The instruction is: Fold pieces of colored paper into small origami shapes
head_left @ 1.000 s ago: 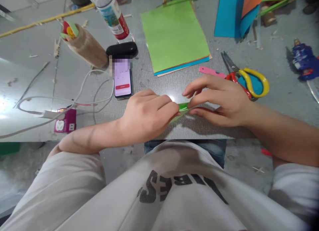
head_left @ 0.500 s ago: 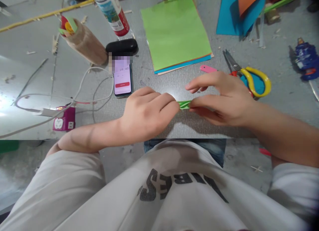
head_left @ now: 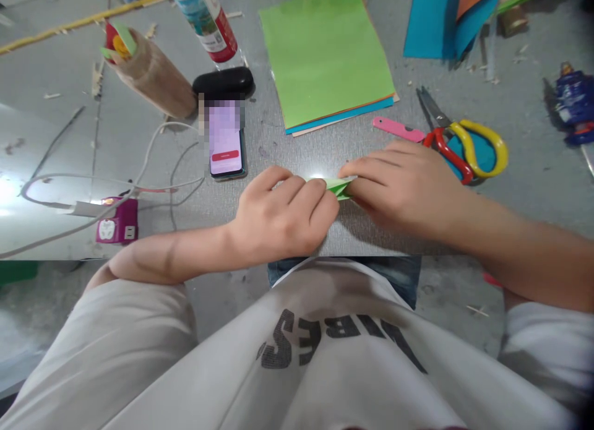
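Note:
A small folded piece of green paper [head_left: 340, 187] is stretched between my two hands above the near part of the table. My left hand [head_left: 288, 212] is closed, its fingers curled round the paper's left end and hiding most of it. My right hand [head_left: 400, 185] pinches the other end between thumb and fingers. Just beyond my right hand lie scissors [head_left: 479, 151] with one yellow and one red handle. A pink-handled cutter [head_left: 398, 129] rests beside them.
Farther back is a stack of coloured paper [head_left: 327, 59], green on top. On the left stand a phone [head_left: 226, 139], a black case [head_left: 223, 83], a wooden holder [head_left: 158, 74], a bottle [head_left: 208, 25], and a purple adapter [head_left: 118, 221] with cables. A blue glue gun [head_left: 575, 99] lies far right.
My right hand's raised fingers have come down onto the paper. The green paper now shows a wider, lighter face between my hands. The scissors and pink cutter are less covered.

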Available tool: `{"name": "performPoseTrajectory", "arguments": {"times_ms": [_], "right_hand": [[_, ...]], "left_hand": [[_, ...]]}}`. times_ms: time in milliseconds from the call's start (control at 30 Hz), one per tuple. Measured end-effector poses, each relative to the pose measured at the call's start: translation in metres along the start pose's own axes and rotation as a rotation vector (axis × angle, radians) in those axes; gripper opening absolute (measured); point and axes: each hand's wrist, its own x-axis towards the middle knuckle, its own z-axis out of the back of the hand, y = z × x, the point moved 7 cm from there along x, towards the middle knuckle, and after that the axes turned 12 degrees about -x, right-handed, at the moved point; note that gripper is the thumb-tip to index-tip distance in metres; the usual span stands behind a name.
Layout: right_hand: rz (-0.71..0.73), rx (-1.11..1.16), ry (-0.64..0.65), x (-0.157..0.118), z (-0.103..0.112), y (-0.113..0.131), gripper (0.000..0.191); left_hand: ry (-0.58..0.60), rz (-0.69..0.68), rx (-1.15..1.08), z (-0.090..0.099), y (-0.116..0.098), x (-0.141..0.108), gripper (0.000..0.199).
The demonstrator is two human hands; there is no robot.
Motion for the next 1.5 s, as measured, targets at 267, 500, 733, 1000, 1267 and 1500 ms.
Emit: {"name": "performPoseTrajectory", "arguments": {"times_ms": [267, 500, 733, 1000, 1267, 1500], "right_hand": [[0.005, 0.103, 0.05, -0.012, 0.0, -0.003, 0.024], [0.054, 0.304, -0.135, -0.012, 0.007, -0.005, 0.015], [-0.136, 0.791, -0.079, -0.016, -0.008, -0.016, 0.032], [-0.61, 1.002, -0.194, -0.01, -0.032, -0.044, 0.049], [-0.755, 0.846, -0.181, -0.02, -0.042, -0.024, 0.029], [-0.701, 0.81, -0.199, -0.022, -0.038, -0.013, 0.013]], "left_hand": [[-0.01, -0.081, 0.113, -0.001, -0.012, 0.001, 0.037], [0.123, -0.037, -0.043, 0.017, 0.0, 0.006, 0.03], [0.269, 0.16, -0.31, 0.032, 0.009, 0.011, 0.025], [-0.195, 0.141, -0.443, 0.012, 0.022, -0.003, 0.027], [-0.378, 0.23, -0.591, -0.02, 0.036, -0.027, 0.014], [-0.34, 0.413, -0.688, -0.037, 0.052, -0.04, 0.028]]}}
